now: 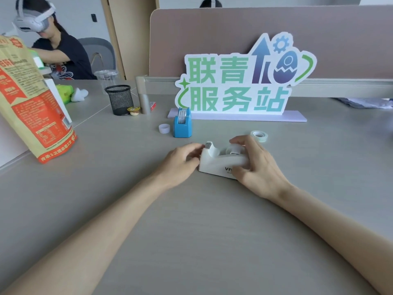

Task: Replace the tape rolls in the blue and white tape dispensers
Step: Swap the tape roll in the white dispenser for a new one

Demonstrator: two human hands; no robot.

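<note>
The white tape dispenser (214, 162) lies on the grey desk (191, 231) in front of me, with a tape roll (232, 150) seated in its cradle. My left hand (180, 160) grips its cutter end. My right hand (255, 165) wraps the rear end, fingers over the roll. Behind it stands the blue tape dispenser (182, 124), upright, with a printed roll inside. A small white empty core (164, 128) sits to the left of the blue dispenser. A clear tape roll (259, 136) lies flat to the right of my right hand.
A large sign (238, 81) on a flat base stands behind the dispensers. A black mesh pen cup (120, 99) and a small yellow-lidded cup (134, 110) are at the back left. An orange-and-tan bag (32, 103) stands at the left. Another person with a headset sits at the far left.
</note>
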